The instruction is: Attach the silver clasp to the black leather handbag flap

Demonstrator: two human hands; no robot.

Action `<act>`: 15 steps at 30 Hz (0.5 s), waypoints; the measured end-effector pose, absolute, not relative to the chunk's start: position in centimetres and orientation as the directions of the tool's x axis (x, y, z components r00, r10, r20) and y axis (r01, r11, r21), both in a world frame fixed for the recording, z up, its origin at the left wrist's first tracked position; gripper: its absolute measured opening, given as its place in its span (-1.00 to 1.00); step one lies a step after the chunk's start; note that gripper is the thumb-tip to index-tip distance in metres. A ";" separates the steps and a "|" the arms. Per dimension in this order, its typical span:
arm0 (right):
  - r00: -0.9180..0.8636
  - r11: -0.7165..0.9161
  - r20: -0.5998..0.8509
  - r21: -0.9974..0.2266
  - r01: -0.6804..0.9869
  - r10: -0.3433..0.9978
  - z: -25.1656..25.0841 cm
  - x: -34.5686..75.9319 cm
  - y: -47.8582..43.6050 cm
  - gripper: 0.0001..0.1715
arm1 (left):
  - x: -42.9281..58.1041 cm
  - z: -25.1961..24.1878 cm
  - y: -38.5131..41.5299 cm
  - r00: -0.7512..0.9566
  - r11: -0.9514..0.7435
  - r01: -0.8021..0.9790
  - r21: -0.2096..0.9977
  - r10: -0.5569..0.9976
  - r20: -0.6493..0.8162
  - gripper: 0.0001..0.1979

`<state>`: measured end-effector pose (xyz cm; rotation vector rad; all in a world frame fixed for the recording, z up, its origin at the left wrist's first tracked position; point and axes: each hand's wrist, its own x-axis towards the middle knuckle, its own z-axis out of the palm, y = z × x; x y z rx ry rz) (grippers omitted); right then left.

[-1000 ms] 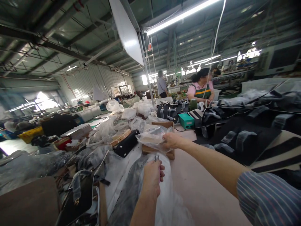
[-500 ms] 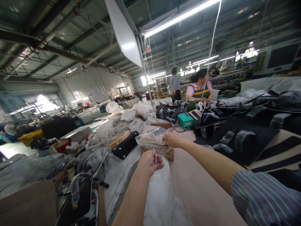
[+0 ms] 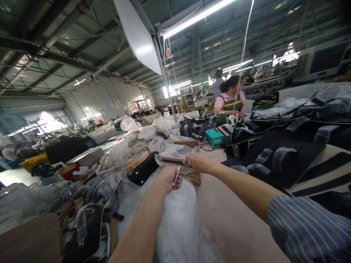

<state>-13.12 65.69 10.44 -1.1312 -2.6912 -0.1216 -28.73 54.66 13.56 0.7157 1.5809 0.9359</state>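
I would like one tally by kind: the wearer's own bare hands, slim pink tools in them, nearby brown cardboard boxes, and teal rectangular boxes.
Wearer's left hand and right hand: 2
Slim pink tool: 1
Brown cardboard box: 1
Teal rectangular box: 1
Total: 5

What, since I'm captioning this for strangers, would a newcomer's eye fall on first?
Probably the bright tube light slanting overhead. Then, near the middle, the left hand holding a pink tool and the right hand at clear plastic over a cardboard box. Just beyond, slightly right, sits a turquoise box.
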 end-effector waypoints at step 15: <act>-0.600 0.663 0.370 -0.063 0.746 0.709 10.2 -12.3 65.7 -0.77 | -28.0 15.1 60.5 -0.236 0.543 -0.099 0.834 0.801 -0.550 -0.90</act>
